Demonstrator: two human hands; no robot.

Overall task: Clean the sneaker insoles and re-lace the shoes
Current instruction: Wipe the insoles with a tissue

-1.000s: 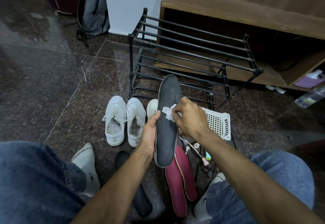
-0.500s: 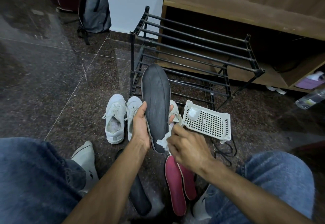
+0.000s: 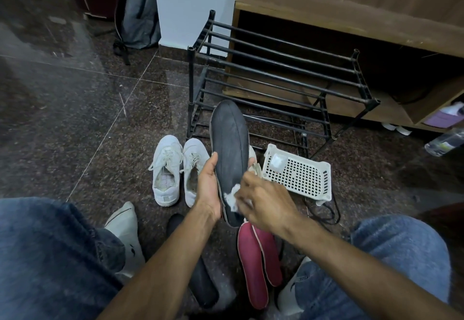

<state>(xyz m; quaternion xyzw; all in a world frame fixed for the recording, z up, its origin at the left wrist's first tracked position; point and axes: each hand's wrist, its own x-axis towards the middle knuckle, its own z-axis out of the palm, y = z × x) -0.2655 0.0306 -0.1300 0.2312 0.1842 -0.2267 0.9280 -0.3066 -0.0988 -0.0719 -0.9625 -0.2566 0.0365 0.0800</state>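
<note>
Left hand [image 3: 209, 189] grips the dark insole [image 3: 229, 149] at its heel end, long axis running up and away; right hand [image 3: 263, 200] pinches white wipe [image 3: 232, 195] against that heel, toe end unwiped beyond.

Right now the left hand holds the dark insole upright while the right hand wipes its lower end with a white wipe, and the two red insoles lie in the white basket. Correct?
Not quite. The head view shows the red insoles on the floor between the knees, not in the white basket. The rest holds: the left hand holds the dark insole upright while the right hand wipes its lower end with a white wipe.
</note>
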